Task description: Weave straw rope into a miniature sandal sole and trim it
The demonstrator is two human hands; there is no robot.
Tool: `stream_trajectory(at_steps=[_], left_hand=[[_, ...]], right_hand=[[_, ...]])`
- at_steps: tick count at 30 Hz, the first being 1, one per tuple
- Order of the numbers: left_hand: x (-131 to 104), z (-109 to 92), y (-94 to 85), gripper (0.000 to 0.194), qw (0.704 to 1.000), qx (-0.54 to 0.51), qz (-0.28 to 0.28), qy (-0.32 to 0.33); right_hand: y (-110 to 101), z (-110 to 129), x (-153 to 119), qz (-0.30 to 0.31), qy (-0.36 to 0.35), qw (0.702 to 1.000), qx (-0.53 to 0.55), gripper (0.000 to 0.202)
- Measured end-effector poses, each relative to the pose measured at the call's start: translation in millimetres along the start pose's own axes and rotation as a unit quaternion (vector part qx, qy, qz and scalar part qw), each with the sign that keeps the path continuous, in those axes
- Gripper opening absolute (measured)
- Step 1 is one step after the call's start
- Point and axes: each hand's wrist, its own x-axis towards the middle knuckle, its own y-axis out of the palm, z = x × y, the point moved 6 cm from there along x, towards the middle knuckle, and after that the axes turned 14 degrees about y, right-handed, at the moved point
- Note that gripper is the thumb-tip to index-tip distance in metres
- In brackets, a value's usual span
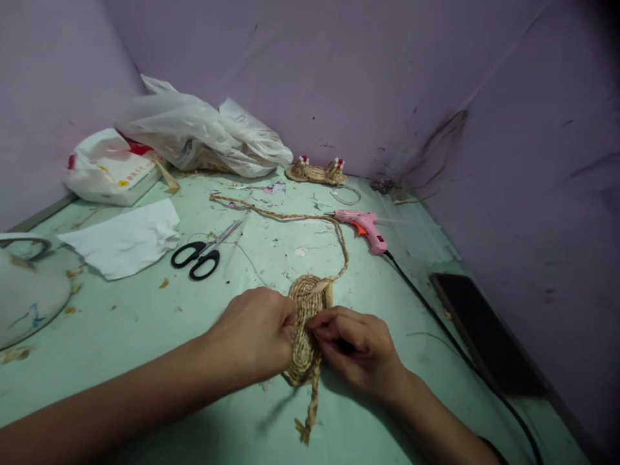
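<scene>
In front of me is a coiled straw sole [306, 323], a long oval of plaited cord. My left hand [264, 329] is closed around its left edge, the fingertips hidden behind the fist. My right hand [358, 345] pinches at the sole's right side, thumb and index finger together against it. One braided cord [345, 252] runs from the sole's top, bends and stretches left across the table. A short braided tail [312, 410] with a frayed end hangs from the bottom.
Black-handled scissors [203, 253] lie left, beside torn white paper [128, 239]. A pink glue gun [362, 226] trails a black cable [436, 316] past a dark phone [484, 336]. Plastic bags [203, 132] and a beaded straw piece [317, 173] rest by the wall.
</scene>
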Motion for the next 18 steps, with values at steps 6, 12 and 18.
stream_trajectory(at_steps=[6,12,18], left_hand=[[-5,-7,2.3,0.015,0.999,-0.023,0.017,0.024],[-2,-19,-5.8,0.021,0.998,0.004,0.022,0.052],[4,-26,-11.1,0.019,0.996,0.03,0.034,0.073]], right_hand=[[2,-4,-1,0.016,0.013,1.0,0.001,0.017],[4,-31,-1,-0.024,0.202,0.971,0.129,0.01],[5,-34,0,-0.022,0.23,0.963,0.14,0.004]])
